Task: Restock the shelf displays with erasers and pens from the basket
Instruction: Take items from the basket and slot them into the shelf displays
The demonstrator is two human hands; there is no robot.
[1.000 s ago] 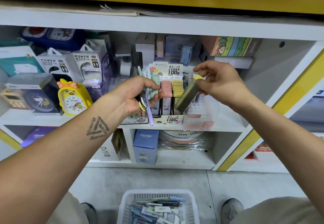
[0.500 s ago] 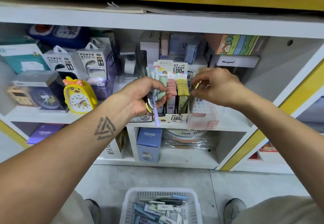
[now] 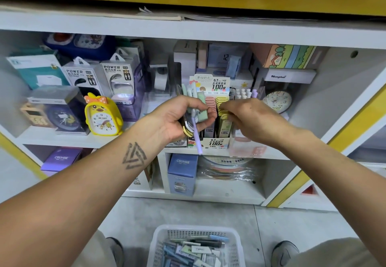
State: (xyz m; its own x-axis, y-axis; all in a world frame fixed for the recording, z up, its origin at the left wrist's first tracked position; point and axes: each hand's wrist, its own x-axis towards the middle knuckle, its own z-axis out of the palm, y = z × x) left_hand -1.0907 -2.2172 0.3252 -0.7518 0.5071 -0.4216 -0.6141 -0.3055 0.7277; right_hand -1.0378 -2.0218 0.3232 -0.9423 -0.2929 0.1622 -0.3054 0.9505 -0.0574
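— What is held in the left hand [image 3: 177,118]?

— A bundle of flat pastel items [image 3: 193,108] is gripped there, fingers curled round it, together with a lilac pen [image 3: 197,139] whose tip is pointed down over the shelf [image 3: 125,139] edge. Whether the flat pieces are erasers cannot be told.

— And the right hand [image 3: 253,118]?

— Its fingers are bent down onto the yellow row [image 3: 221,108] in the display box [image 3: 216,143] marked "100". A pinch is suggested, but what is pinched is hidden by the fingers, so it cannot be told for certain. A pink row [image 3: 210,102] is seen just beside the yellow one.

— Where is the basket?

— The white basket [image 3: 196,230] is set on the floor [image 3: 167,210] below the hands, between two shoes, and pens and labelled pieces are lying in it.

— What else is kept on the shelf?

— A yellow duck clock [image 3: 103,117] is stood to the left, with power bank boxes [image 3: 100,76] behind it.
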